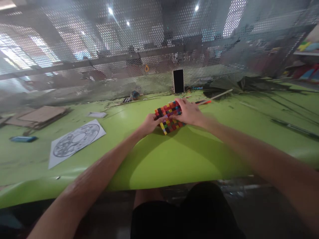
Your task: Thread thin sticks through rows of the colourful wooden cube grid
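Observation:
A panel of small multicoloured squares (171,126), in red, yellow, black, blue and other colours, is held tilted above the green table. My left hand (149,123) grips its left edge, thumb across the front face. My right hand (188,113) holds the upper right part, with the thumb on the face and fingers over the top edge. Both hands are closed on it. Whether the squares are woven strips or small blocks, I cannot tell. Just beyond my right hand lie a thin pale stick (221,95) and an orange-tipped item (207,102).
A phone-like dark rectangle (178,81) leans against the perforated metal screen (112,73). On the green table (159,159) lie a printed circular drawing (77,141), cardboard pieces (42,116), a blue object (23,139), dry leaves (224,86) and a dark rod (294,127).

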A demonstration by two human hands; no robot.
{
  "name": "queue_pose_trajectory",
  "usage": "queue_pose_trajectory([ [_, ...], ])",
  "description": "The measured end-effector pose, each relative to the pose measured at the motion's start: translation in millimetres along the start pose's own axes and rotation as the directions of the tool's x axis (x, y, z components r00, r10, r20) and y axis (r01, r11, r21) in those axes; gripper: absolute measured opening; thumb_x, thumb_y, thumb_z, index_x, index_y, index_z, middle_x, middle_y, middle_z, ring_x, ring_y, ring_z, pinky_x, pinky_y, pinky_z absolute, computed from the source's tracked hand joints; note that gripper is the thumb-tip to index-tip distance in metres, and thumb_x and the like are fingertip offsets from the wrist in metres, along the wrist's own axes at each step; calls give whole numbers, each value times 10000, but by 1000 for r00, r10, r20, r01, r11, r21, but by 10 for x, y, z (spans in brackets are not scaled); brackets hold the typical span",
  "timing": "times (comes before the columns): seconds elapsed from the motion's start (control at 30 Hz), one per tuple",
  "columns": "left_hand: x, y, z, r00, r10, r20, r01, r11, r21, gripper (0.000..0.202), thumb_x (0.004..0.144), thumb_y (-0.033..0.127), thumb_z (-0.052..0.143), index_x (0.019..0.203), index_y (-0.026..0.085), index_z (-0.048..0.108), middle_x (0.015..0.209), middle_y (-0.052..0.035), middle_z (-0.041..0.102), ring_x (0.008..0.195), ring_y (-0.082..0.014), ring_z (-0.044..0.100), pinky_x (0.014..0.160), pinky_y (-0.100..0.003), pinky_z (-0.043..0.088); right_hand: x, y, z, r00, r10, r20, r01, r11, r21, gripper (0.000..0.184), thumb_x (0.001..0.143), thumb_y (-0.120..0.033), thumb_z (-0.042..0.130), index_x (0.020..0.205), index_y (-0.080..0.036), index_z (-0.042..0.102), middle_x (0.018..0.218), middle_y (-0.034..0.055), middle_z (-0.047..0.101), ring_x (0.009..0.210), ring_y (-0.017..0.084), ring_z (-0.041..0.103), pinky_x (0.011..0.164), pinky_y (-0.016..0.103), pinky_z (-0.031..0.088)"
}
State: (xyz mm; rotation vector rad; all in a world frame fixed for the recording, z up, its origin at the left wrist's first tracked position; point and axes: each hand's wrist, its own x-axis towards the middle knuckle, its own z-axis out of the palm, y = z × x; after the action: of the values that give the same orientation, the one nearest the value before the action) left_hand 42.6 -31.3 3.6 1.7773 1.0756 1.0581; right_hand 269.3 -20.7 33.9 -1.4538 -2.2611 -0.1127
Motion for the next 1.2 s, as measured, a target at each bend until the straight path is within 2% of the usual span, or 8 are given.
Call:
queue_pose_trajectory([
  [0.27, -4, -4, 7, 999, 39, 24, -40, 999, 35, 362, 797, 482, 752, 817, 120, 752, 784, -46, 725, 726, -190, 632, 687, -291, 516, -21, -7, 119, 993, -65, -100, 69, 997, 36, 868, 811, -715, 644, 1448, -168, 423, 1322, 194, 529, 1289, 387, 443, 1099, 538, 368],
  [0.53, -51, 99, 13, 998, -27, 53, 28, 999, -16, 266, 831, 390, 753, 929, 143, 773, 959, -72, 781, 916, -242, 699, 854, -342, 553, -40, -29, 223, 999, -17, -38, 25, 979, 201, 969, 759, -778, 660, 1482, -196, 379, 1356, 210, 486, 1322, 431, 401, 1085, 596, 368],
  [0.67, -3, 22, -25, 993, -111, 39, 114, 987, -112, 291, 838, 410, 763, 943, 138, 765, 954, -86, 781, 907, -242, 716, 867, -367, 564, 16, 95, 176, 995, -91, -38, 97, 967, 237, 878, 847, -744, 579, 1508, -213, 349, 1404, 206, 516, 1317, 397, 465, 1062, 559, 404],
  [0.77, 54, -63, -78, 980, -196, -36, 187, 966, -178, 292, 841, 413, 772, 891, 126, 745, 872, -88, 772, 840, -235, 727, 841, -383, 584, 73, 263, 111, 999, 32, -32, -26, 984, 176, 796, 924, -706, 481, 1496, -164, 375, 1243, 202, 642, 1116, 374, 610, 938, 527, 471],
  [0.87, 86, -89, -124, 966, -248, -72, 218, 934, -284, 246, 865, 364, 760, 856, 121, 721, 831, -85, 769, 802, -227, 735, 826, -385, 606, 124, 409, 74, 984, 174, -36, -170, 981, 94, 678, 946, -701, 442, 1284, -129, 581, 908, 145, 710, 846, 318, 652, 829, 480, 476],
  [0.93, 92, -76, -142, 955, -289, -68, 240, 887, -393, 202, 898, 320, 727, 884, 119, 716, 838, -90, 775, 782, -217, 741, 818, -379, 620, 149, 461, 73, 990, 143, -14, -142, 988, 67, 594, 955, -699, 425, 970, -163, 682, 768, 110, 682, 761, 278, 629, 795, 444, 458],
  [1.0, 97, -66, -153, 939, -334, -86, 254, 838, -483, 177, 930, 292, 687, 917, 117, 716, 849, -97, 779, 755, -207, 745, 803, -371, 629, 163, 480, 88, 998, 68, 6, -68, 995, 79, 589, 951, -702, 429, 735, -196, 639, 701, 87, 650, 738, 249, 604, 766, 408, 438],
  [1.2, 159, -191, -189, 923, -359, -139, 262, 850, -458, 181, 932, 299, 693, 913, 121, 720, 831, -89, 781, 730, -208, 752, 810, -381, 631, 165, 517, 160, 999, -2, -51, 10, 986, 163, 517, 913, -677, 510, 682, -216, 554, 742, 77, 653, 704, 213, 558, 677, 353, 394],
])
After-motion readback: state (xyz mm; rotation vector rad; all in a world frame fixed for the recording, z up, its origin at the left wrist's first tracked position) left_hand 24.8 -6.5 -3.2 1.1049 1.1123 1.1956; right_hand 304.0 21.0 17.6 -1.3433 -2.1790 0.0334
